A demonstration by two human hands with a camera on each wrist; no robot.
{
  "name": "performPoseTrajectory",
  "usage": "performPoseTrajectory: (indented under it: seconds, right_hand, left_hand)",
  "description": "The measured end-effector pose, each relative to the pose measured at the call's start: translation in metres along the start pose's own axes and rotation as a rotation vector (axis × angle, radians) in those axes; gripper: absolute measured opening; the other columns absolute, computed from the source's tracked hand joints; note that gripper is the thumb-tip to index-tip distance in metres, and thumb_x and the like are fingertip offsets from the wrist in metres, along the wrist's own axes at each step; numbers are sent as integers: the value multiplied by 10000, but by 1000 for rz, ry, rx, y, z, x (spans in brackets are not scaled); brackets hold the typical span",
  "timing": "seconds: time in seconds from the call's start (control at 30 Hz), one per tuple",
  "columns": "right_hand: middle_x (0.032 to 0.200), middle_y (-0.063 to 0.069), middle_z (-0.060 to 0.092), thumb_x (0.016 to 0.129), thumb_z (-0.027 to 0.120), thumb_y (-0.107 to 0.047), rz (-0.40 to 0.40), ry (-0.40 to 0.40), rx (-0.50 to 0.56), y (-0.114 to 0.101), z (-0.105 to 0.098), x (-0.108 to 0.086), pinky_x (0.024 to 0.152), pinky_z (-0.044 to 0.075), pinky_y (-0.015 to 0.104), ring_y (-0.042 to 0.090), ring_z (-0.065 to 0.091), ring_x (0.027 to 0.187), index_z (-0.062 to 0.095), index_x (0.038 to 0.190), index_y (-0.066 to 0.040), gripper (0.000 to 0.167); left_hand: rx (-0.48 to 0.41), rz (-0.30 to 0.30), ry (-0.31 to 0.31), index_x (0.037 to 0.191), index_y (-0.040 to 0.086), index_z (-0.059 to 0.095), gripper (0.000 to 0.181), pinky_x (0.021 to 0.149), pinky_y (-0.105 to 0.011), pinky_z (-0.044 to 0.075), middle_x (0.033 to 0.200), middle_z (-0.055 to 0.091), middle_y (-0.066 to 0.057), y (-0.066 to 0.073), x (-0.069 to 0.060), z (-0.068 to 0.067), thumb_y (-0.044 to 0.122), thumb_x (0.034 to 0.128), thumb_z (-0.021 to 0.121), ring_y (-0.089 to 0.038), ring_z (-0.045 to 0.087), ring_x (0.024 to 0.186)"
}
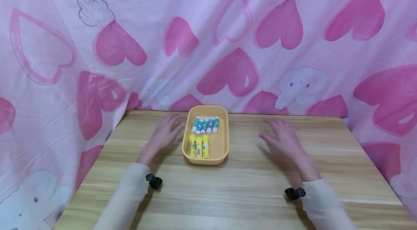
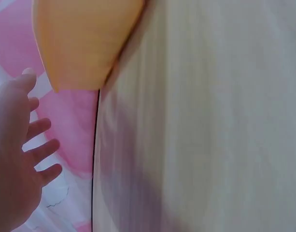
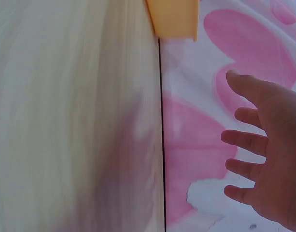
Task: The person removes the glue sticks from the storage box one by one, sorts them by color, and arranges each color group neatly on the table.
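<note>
An orange-yellow tray (image 1: 223, 150) stands near the back of the table. Inside it, several teal-and-white tubes (image 1: 204, 126) lie side by side at the back, and three yellow tubes (image 1: 198, 146) lie at the front left. My left hand (image 1: 164, 134) is just left of the tray, fingers spread and holding nothing. Farther off on the right side is my right hand (image 1: 282, 137), its fingers apart and free of any object. The left wrist view has the left hand (image 2: 17, 154) beside the tray's wall (image 2: 85, 43); the right wrist view shows the right hand (image 3: 268, 150) and the tray (image 3: 176, 19).
The wooden table (image 1: 208, 197) runs up to a pink cloth (image 1: 208, 41) with hearts, which hangs behind it and at both sides. A small black camera sits on each wrist, the left one (image 1: 154, 181) and the right one (image 1: 294, 193).
</note>
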State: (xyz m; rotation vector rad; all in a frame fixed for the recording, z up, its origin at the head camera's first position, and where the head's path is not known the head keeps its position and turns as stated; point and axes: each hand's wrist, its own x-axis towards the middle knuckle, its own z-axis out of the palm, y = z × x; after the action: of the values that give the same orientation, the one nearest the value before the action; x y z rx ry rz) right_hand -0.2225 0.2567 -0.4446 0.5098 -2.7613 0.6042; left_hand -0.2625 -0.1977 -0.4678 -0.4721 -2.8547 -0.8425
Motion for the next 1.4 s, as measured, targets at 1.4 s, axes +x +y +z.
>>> performPoseTrajectory:
  seconds: [1.4]
  right_hand:
    - [1491,109,485,893,677,-499,-65,-239,99,-85,48,83,1141,397,522,304,416,1375,521,1436,-155,661]
  left_hand:
    - [-512,-294,-75,1607,155,140,803,1208,-475,273,1645,221,-110,53,26,39,-42,911,489,-333,294,1479]
